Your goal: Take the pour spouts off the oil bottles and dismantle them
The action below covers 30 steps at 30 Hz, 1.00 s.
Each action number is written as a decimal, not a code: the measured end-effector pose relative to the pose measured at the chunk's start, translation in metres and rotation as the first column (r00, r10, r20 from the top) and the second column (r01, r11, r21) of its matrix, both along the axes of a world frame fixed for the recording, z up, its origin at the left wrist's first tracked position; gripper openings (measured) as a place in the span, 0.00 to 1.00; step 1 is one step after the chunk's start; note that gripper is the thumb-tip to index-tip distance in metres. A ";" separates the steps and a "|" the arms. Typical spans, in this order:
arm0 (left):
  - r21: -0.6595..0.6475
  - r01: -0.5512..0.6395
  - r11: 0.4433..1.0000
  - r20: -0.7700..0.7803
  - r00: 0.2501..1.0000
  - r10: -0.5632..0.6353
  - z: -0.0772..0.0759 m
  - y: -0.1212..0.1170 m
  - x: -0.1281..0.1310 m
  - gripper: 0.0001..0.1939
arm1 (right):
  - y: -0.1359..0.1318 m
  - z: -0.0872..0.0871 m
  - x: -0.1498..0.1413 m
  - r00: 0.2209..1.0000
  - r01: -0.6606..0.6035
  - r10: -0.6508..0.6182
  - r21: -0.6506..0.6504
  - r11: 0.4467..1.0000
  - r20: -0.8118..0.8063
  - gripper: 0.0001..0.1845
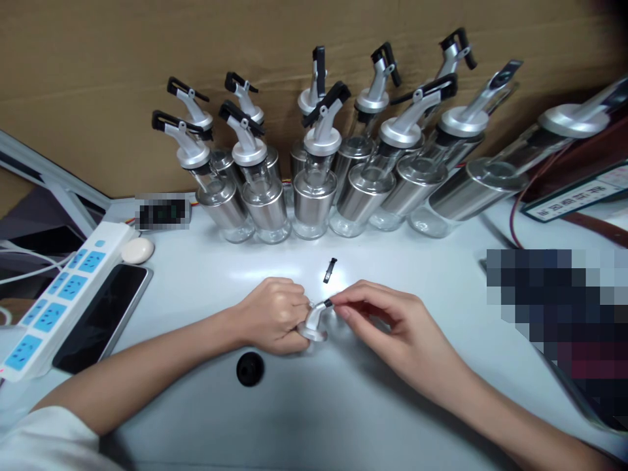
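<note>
Gripping a silver spout (314, 320) in the head view, the left hand (279, 317) has its fingers curled into a fist, with the spout held at the thumb side. The spout is smooth and metallic: a round, flared collar, a slim bent neck and a small black tip (328, 303). Its long axis slants, the collar low beside the left thumb and the neck rising away from the person and rightward, so the tip points at the right hand's fingers. The right hand (397, 330) pinches that tip between thumb and forefinger. Just beyond the fingertips of both hands lies a small black lever (330, 270); nearer the person than the left fingers sits a round black stopper (250, 369). Well beyond both hands stand steel-and-glass bottles (314, 206) topped with similar spouts.
</note>
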<state>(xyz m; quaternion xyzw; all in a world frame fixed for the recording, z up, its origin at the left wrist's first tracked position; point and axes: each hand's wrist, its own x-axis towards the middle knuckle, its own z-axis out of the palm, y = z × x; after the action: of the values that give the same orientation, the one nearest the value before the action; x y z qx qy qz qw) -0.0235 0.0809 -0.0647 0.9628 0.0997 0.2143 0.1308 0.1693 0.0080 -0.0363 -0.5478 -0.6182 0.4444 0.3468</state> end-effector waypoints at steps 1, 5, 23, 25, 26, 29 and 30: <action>-0.008 0.003 1.000 -0.005 1.000 -0.003 0.000 0.000 0.000 0.17 | 0.000 0.000 0.000 0.999 -0.020 0.018 0.068 0.997 0.033 0.08; -0.023 0.016 1.000 -0.019 1.000 -0.016 -0.001 0.002 0.000 0.18 | -0.002 0.000 0.001 0.990 -0.112 0.083 0.291 0.950 0.112 0.10; -0.085 0.043 0.995 -0.139 0.989 -0.055 0.005 0.003 -0.001 0.16 | 0.002 0.003 0.007 0.974 -0.178 0.126 0.290 0.940 0.189 0.06; -0.119 0.058 0.991 -0.198 0.977 -0.081 0.008 0.004 -0.003 0.14 | 0.001 0.003 0.005 0.983 -0.121 0.083 0.243 0.962 0.163 0.05; -0.123 0.062 0.990 -0.231 0.969 -0.089 0.009 0.003 -0.003 0.14 | 0.001 0.003 0.004 0.985 -0.114 0.080 0.225 0.968 0.154 0.05; -0.091 0.056 0.994 -0.326 0.942 -0.083 0.013 0.000 -0.002 0.13 | 0.002 0.002 0.000 0.984 -0.145 0.122 0.184 0.972 0.131 0.06; -0.078 0.040 0.996 -0.354 0.933 -0.065 0.016 -0.002 -0.001 0.12 | 0.003 0.002 0.000 0.983 -0.156 0.136 0.172 0.973 0.120 0.06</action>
<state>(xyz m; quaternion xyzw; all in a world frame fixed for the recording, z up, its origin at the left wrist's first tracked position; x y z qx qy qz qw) -0.0243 0.0793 -0.0490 0.9829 0.1031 0.0293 0.1495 0.1690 0.0106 -0.0344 -0.4902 -0.7123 0.3807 0.3276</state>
